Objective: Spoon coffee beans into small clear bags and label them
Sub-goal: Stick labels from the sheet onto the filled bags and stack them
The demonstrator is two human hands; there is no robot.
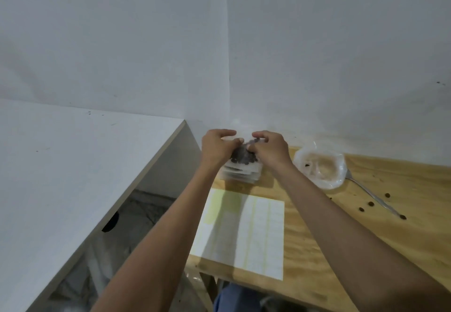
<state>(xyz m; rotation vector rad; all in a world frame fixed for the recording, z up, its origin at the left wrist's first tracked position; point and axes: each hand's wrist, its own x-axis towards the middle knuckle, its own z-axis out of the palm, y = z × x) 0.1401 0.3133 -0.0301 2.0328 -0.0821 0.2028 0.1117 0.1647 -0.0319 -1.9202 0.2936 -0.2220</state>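
Bean-filled bag held above the bag stack

A small clear bag of coffee beans (244, 156) is pinched between the left hand (217, 146) and right hand (271, 149), arms extended, fingers curled, over the stack of bags (240, 173) on the tabletop (366, 226).

Both hands hide much of the bean-filled bag (242, 156)

Both hands meet above a stack of clear bags (240, 173) at the wooden desk's (341, 250) far edge; left hand (216, 146) and right hand (272, 149) pinch a bean-filled bag (242, 156); label sheet (244, 233) lies nearer; a plastic-lined bowl (319, 168), spoon (373, 195) and stray beans (371, 203) sit right.
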